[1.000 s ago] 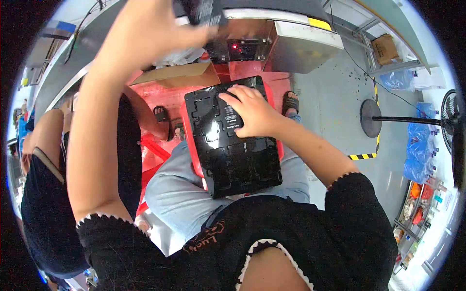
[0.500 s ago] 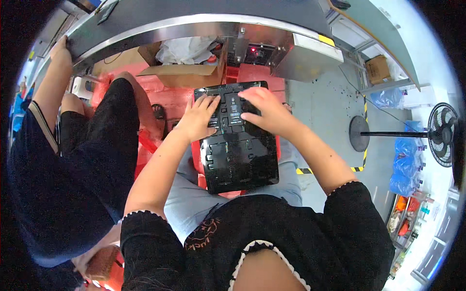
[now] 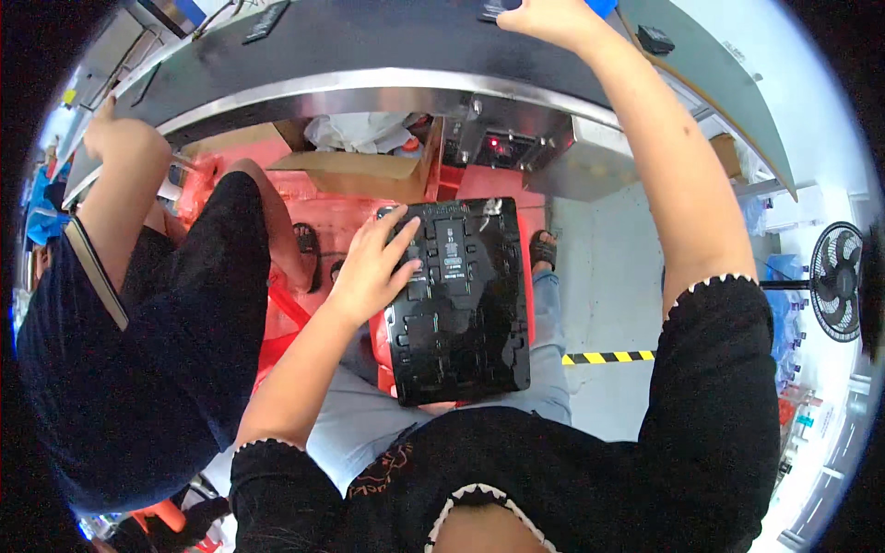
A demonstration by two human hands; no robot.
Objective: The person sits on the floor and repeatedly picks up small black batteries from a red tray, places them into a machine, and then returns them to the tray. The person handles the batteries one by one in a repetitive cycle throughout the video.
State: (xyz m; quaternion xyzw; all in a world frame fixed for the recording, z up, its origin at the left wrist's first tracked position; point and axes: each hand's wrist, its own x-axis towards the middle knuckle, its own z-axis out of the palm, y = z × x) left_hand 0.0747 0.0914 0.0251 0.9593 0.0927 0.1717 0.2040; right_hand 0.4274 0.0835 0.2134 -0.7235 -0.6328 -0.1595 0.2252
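Note:
A black plastic tray [image 3: 493, 355] with moulded slots lies across my lap. Flat black packs with white print, like batteries, sit in its upper part; one labelled pack [image 3: 452, 256] shows in the middle. My left hand [image 3: 373, 267] lies over the tray's upper left with its fingers apart, touching the packs there. Stretched far forward, my right hand [image 3: 544, 18] is over the dark work surface, at the picture's top edge. Its thumb is at a small flat black pack [image 3: 493, 9]; the picture's edge cuts off the other fingers.
A long dark bench [image 3: 369, 46] with a metal edge runs across in front, bearing another flat black piece [image 3: 267, 20]. Beneath it stands an open cardboard box [image 3: 369, 175]. A co-worker in dark clothes [image 3: 147, 369] sits close on my left. A black fan [image 3: 837, 281] stands at the right.
My right hand has left the tray and reached forward and up to the bench. My left hand stays on the tray. The view has shifted, showing more of the bench.

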